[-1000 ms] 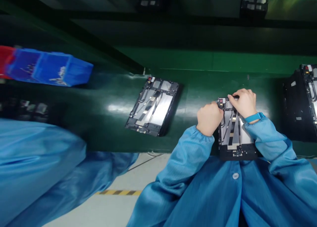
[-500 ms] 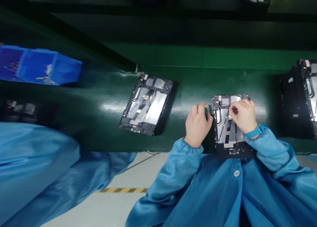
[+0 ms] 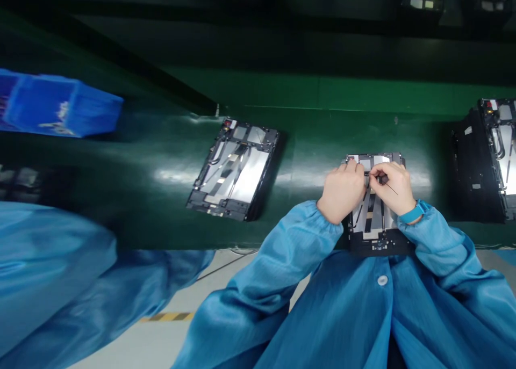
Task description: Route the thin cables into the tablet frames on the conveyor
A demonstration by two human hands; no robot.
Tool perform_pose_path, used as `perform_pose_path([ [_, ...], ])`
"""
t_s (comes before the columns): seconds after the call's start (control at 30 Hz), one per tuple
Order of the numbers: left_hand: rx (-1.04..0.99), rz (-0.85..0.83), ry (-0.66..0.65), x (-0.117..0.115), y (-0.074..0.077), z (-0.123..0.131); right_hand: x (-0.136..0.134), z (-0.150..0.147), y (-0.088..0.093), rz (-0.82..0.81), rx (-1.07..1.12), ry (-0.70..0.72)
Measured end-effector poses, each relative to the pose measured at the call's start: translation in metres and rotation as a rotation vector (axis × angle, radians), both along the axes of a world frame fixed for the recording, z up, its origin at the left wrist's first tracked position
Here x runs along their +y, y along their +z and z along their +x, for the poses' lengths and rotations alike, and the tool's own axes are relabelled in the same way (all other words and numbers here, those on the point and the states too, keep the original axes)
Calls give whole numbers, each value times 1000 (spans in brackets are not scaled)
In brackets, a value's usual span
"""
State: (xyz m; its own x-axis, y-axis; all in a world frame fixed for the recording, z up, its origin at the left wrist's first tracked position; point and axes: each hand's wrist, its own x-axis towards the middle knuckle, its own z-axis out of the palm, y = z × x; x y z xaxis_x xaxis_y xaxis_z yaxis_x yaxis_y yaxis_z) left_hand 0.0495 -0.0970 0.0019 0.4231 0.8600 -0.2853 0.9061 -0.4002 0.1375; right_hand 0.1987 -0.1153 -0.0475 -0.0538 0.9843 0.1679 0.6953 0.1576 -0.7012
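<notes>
An opened tablet-like device [image 3: 370, 234] lies before me at the bench's front edge, its silver panels, black strips and small circuit board showing. Over its upper left part is my left hand [image 3: 344, 190], fingers bent down and closed together, their tips mostly hidden. My right hand [image 3: 394, 187] is just right of it, thumb and forefinger pinched near the middle of the device's upper part. From that pinch a thin black wire [image 3: 391, 188] sticks out across the palm side. Whether the left fingers grip anything is hidden.
Another opened device or stack [image 3: 234, 170] lies tilted to the left on the green bench [image 3: 306, 138]. A taller stack of devices [image 3: 479, 165] stands at right. Blue bins [image 3: 60, 106] with small parts are far left, above a co-worker's blue sleeve [image 3: 52, 251].
My left hand has moved right from beside the device onto its upper left part, close to the right hand. The right hand stays pinched in nearly the same spot. The view has shifted slightly.
</notes>
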Motion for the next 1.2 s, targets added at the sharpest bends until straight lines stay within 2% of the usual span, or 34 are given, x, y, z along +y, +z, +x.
perform_pose_path([
  [0.1, -59, -23, 31, 5, -4, -1, -2, 4, 3, -39, -31, 27],
  [0.17, -176, -28, 81, 5, -10, -9, -4, 7, 3, -41, -51, 45],
  [0.3, -516, -65, 350, 1, -29, -33, -12, 12, 2, 4, -41, 100],
  [0.4, -745, -215, 506, 2, -43, -48, -17, 15, 0, 21, -20, 123],
  [0.53, -964, -460, 483, 10, -52, -60, -19, 17, -4, 10, -36, 130],
  [0.67, -1016, -627, 446, 19, -49, -68, -19, 18, -5, 30, -42, 137],
  [0.83, -1041, -669, 475, 20, -48, -70, -21, 18, -4, 21, -51, 133],
  [1.03, -1112, -630, 591, 14, -51, -62, -21, 19, -4, 28, -44, 126],
  [1.2, -1105, -676, 572, 17, -51, -65, -21, 19, -5, 51, -36, 128],
])
